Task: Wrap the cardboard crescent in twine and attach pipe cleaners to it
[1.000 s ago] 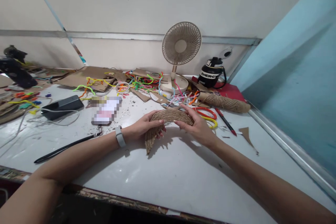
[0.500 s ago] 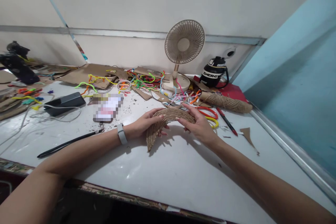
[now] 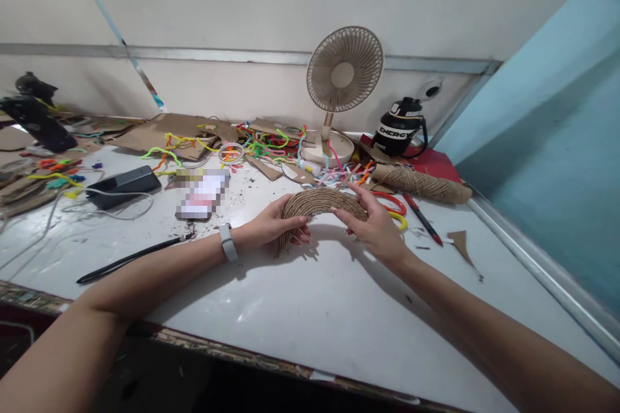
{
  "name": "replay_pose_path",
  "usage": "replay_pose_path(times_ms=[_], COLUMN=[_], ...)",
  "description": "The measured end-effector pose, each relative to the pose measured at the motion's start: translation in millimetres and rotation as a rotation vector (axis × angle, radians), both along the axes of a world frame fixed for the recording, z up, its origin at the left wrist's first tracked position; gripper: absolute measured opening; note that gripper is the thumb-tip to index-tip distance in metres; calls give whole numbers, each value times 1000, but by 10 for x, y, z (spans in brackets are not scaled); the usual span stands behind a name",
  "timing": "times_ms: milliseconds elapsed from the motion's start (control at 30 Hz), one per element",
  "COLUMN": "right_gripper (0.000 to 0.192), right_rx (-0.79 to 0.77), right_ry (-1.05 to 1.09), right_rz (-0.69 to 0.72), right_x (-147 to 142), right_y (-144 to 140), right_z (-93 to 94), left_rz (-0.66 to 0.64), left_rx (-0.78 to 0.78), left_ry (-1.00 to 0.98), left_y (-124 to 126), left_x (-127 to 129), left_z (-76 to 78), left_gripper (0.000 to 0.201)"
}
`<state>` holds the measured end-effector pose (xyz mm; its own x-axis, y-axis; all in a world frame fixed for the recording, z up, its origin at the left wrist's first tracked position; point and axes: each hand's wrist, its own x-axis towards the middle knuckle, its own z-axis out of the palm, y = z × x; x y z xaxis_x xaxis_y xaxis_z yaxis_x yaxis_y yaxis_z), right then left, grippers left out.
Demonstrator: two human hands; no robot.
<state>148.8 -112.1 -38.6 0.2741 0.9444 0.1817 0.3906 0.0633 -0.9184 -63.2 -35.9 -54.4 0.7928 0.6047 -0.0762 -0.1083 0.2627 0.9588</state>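
A curved arch covered in rows of brown jute twine (image 3: 320,201) is held above the white table, its ends pointing down. My left hand (image 3: 283,222) grips its left end, thumb on the near face and fingers behind and below. At the other end, my right hand (image 3: 371,219) pinches it, with the thumb in front and the index finger over the top edge. The arch's right end is partly hidden by that hand. Just beyond my right hand lie scissors with red and yellow handles (image 3: 398,220), partly covered.
A roll of jute twine (image 3: 421,183), a red-and-black pen (image 3: 423,219) and a cardboard scrap (image 3: 464,245) lie to the right. Behind stand a desk fan (image 3: 343,75) and a black jug (image 3: 398,129), among colourful pipe cleaners (image 3: 271,142). A phone (image 3: 203,193) and power bank (image 3: 124,187) lie left.
The arch has tilted in my hands, so its left end hangs less low and looks shorter. Both hands keep their hold. The view has shifted slightly.
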Motion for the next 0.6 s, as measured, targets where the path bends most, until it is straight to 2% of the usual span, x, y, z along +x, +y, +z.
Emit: replay_pose_path(times_ms=[100, 200, 267, 333, 433, 533, 600], right_gripper=[73, 67, 67, 68, 70, 75, 83], right_rx=[-36, -76, -100, -142, -190, -175, -121], right_ry=[22, 13, -7, -37, -119, -234, -331], right_rz=[61, 185, 277, 366, 456, 500, 507], right_x=[47, 71, 51, 4, -90, -167, -174], right_y=[4, -23, -56, -84, -81, -6, 72], right_z=[58, 139, 188, 231, 286, 346, 390], left_rz=[-64, -72, -87, -109, -161, -211, -211], left_rx=[-65, -185, -194, -131, 8, 29, 4], left_ry=[-50, -147, -157, -134, -25, 49, 53], left_y=[83, 201, 252, 256, 198, 159, 182], left_x=[-22, -38, -43, -48, -69, -106, -125], left_z=[-41, -94, -80, -4, 188, 350, 388], left_gripper=[62, 66, 68, 58, 35, 33, 36])
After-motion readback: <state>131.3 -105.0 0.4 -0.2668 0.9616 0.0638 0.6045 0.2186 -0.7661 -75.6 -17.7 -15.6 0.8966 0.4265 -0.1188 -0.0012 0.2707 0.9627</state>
